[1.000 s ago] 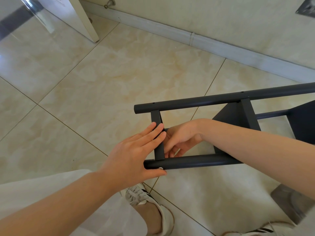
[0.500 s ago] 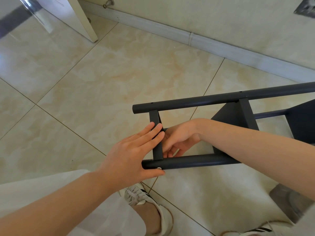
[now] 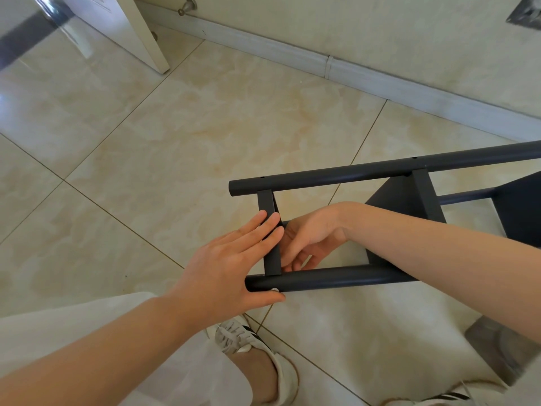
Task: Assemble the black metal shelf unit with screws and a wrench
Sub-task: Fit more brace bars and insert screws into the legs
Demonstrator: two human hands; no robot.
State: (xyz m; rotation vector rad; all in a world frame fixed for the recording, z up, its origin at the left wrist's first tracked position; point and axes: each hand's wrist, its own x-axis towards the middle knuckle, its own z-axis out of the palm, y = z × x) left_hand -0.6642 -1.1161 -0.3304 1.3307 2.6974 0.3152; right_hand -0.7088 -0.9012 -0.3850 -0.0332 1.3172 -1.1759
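The left hand [image 3: 222,268] lies flat with straight fingers across the short crossbar [image 3: 272,257], thumb along the underside of the near tube [image 3: 336,278], bracing but clasping nothing. A screw head [image 3: 274,290] shows at that tube's left end, touching the thumb. Just right of the crossbar, the right hand [image 3: 310,235] curls its fingers down toward the joint; whether it pinches anything I cannot tell. The shelf unit [image 3: 395,200] lies on its side on the tiled floor [image 3: 205,127], tubes running left to right, crossbar near to far. The joint sits between both hands, nearer the left.
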